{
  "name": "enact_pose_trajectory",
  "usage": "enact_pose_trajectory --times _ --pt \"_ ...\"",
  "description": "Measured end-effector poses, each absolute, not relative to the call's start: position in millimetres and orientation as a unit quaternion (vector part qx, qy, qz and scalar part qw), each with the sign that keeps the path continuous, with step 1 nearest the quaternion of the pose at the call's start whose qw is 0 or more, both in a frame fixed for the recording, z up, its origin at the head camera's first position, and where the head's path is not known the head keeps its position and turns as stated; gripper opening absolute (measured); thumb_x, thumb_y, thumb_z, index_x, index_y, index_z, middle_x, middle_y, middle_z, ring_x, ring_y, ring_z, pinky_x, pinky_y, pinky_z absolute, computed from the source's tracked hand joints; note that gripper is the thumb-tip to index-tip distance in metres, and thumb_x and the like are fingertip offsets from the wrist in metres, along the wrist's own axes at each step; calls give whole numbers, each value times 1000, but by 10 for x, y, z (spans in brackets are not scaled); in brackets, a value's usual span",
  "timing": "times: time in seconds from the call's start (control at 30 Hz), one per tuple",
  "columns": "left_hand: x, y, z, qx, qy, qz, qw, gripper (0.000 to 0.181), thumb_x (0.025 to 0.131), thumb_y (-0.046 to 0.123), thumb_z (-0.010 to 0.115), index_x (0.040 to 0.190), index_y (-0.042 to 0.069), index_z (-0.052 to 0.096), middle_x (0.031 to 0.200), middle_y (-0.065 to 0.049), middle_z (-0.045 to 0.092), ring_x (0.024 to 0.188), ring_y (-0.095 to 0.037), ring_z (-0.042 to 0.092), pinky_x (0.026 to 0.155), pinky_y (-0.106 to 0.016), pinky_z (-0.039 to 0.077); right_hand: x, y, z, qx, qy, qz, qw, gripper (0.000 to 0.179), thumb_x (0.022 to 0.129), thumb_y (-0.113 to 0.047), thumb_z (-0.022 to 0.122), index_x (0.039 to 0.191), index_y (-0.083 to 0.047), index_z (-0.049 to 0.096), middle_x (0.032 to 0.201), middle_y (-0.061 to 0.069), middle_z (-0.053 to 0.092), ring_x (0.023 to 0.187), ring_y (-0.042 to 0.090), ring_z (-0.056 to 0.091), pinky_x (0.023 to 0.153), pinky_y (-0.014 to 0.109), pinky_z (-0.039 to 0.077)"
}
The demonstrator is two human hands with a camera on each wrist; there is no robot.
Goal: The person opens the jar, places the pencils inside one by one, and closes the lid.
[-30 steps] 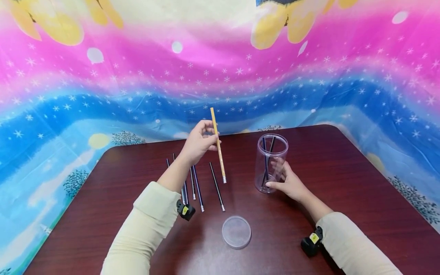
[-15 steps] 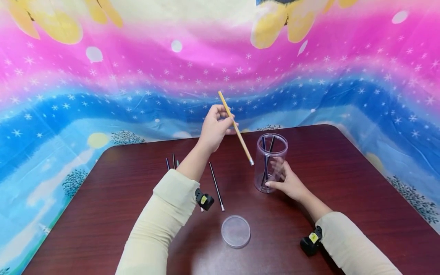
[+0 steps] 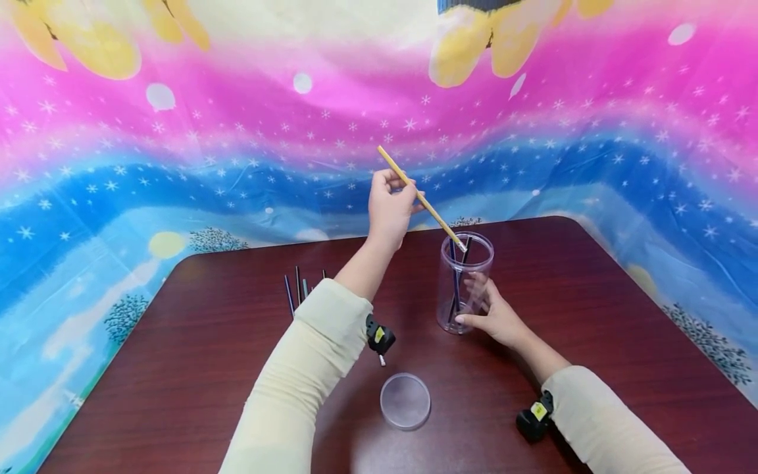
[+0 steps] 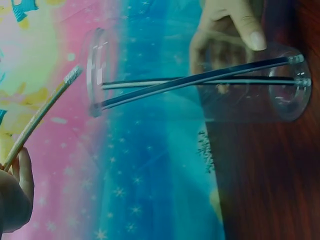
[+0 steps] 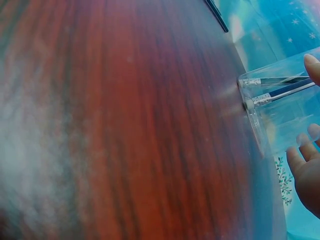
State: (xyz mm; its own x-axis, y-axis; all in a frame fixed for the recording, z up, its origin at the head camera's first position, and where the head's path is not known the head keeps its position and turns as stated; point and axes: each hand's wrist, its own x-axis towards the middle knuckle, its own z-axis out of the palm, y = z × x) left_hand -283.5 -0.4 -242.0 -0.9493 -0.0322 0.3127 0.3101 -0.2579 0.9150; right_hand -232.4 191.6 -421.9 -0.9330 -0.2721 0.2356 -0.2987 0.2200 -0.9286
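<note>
My left hand [image 3: 391,209] pinches a yellow pencil [image 3: 435,216] near its middle, tilted with the eraser end down and to the right. That eraser end overlaps the mouth of a clear plastic jar [image 3: 443,299] in the head view. The left wrist view has the pencil's eraser [image 4: 73,75] just outside the jar's rim [image 4: 93,65]. My right hand [image 3: 502,319] grips the upright jar low on its right side, thumb in front and fingers behind. Two dark pencils [image 4: 200,79] lean crosswise inside the jar, eraser ends at the bottom.
A round clear lid [image 3: 405,401] lies on the dark wooden table [image 3: 474,408] in front of the jar. Several dark pencils [image 3: 289,295] lie to the left, partly hidden by my left sleeve [image 3: 320,336]. A patterned cloth [image 3: 266,131] hangs behind the table.
My left hand has carried the yellow pencil up and to the right, tilting it further, until its eraser end overlaps the jar's mouth. The right hand and jar have stayed in place.
</note>
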Motion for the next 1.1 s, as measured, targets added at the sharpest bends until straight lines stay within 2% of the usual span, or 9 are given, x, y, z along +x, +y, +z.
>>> enact_pose_trajectory --times 0.17,0.33,0.53,0.7,0.87,1.1 --pt "-2836 119 -2540 -126 -630 -759 102 22 83 -5 47 104 -2 40 94 -15 50 77 -25 58 61 -28 50 -2300 1899 -4193 183 -778 600 13 79 71 0 67 132 -2 15 130 26 28 122 34 23 97 49 16" --pt "-2802 174 -2651 -149 -641 -748 90 19 84 -4 48 102 -4 42 88 -12 50 75 -26 58 61 -31 50 -2329 1907 -4239 190 -778 598 19 80 70 0 68 131 0 15 129 27 29 121 35 24 96 49 17" --pt "-2775 183 -2732 -169 -632 -755 43 13 84 -3 50 95 -6 44 81 -7 48 73 -25 58 62 -31 50 -2333 1908 -4221 173 -786 593 15 80 71 -2 68 131 -2 16 130 25 28 120 35 26 95 48 21" --pt "-2735 178 -2763 -181 -634 -752 8 12 83 -3 51 93 -8 46 79 -9 49 78 -34 57 62 -32 50 -2333 1908 -4219 175 -785 594 11 78 72 -2 68 131 -4 17 131 22 30 120 31 27 96 47 21" --pt "-2731 170 -2775 -186 -643 -743 4 17 83 -1 52 97 -11 48 81 -14 51 83 -39 55 62 -31 50 -2342 1912 -4229 184 -779 600 11 78 72 0 67 132 -3 16 131 23 29 122 32 24 97 48 18" --pt "-2758 123 -2771 -178 -657 -733 13 12 83 1 53 93 -5 51 79 -9 52 77 -27 57 61 -31 50 -2347 1902 -4212 182 -779 600 13 80 71 2 67 133 -4 16 132 23 27 123 33 22 97 49 17"
